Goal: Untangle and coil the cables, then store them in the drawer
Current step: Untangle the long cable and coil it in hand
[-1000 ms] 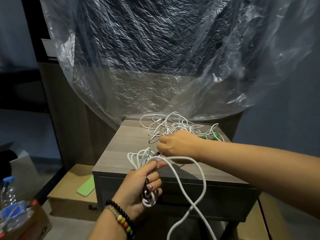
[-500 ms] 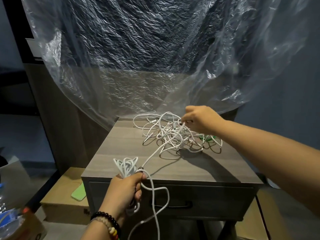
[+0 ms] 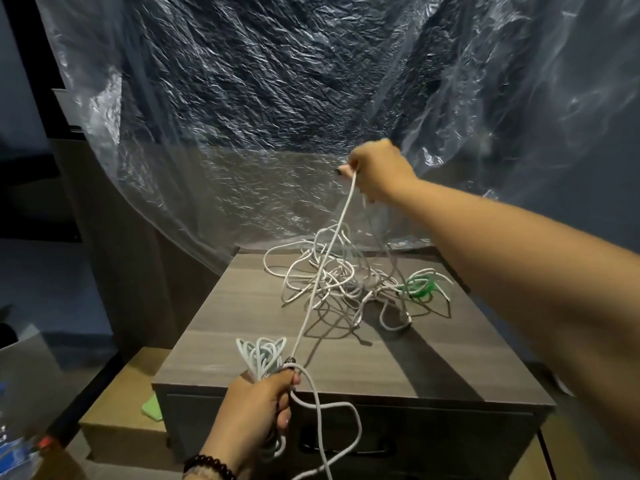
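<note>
A tangle of white cables (image 3: 332, 282) lies on the far half of the wooden cabinet top (image 3: 242, 317), with a small green cable (image 3: 419, 285) at its right. My left hand (image 3: 256, 407) grips a bundle of coiled white loops (image 3: 261, 353) at the cabinet's front edge. One white cable strand (image 3: 325, 261) runs taut from that hand up to my right hand (image 3: 377, 173), which pinches it high above the tangle. A loose loop of the same cable hangs in front of the closed drawer (image 3: 433, 441).
A crinkled clear plastic sheet (image 3: 277, 98) hangs behind the cabinet. A cardboard box (image 3: 117, 427) with a green phone-like object (image 3: 152, 408) on it sits on the floor at the left. A water bottle (image 3: 14, 448) stands at the lower left corner.
My right hand rose from the cabinet top to well above the tangle, drawing one strand taut. My left hand kept gripping the coiled loops at the front edge.
</note>
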Available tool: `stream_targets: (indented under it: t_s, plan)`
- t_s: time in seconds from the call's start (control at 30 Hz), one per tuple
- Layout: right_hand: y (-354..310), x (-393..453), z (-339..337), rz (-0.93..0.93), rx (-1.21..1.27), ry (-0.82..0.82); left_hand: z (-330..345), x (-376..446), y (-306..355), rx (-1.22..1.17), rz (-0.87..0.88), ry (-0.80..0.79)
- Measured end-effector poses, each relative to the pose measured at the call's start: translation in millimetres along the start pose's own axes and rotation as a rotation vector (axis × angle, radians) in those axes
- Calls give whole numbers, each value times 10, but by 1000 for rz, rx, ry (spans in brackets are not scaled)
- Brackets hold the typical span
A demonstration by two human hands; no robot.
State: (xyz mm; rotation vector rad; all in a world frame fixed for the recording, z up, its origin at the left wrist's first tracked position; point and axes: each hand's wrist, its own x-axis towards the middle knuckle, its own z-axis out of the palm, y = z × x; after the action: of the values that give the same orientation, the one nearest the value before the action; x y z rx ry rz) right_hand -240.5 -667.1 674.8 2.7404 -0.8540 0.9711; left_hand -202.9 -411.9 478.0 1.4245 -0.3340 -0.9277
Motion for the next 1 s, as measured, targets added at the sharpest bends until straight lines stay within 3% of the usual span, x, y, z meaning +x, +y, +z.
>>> stream_targets:
  t_s: [0.17, 0.27, 0.37, 0.53, 0.73, 0.87, 1.0]
  plan:
    - [188, 401, -397, 150, 125, 137, 3, 54, -26, 21, 0, 20]
    - [231, 382, -404, 118, 179, 103, 52, 67, -30, 12, 8, 48]
    - [184, 119, -290, -5, 182, 3, 124, 38, -21, 10, 64, 110]
    - [-39, -614, -153, -366, 33, -147, 129, -35, 43, 39, 212, 170]
    - [-330, -1267, -112, -724, -133, -167, 187, -186, 141, -123, 264, -65]
    - [-493, -1366, -17, -635, -275, -404, 260, -231, 96, -126, 203, -158]
    - [-541, -1398, 31, -643, -269, -430, 283, -228, 83, -87, 213, -108]
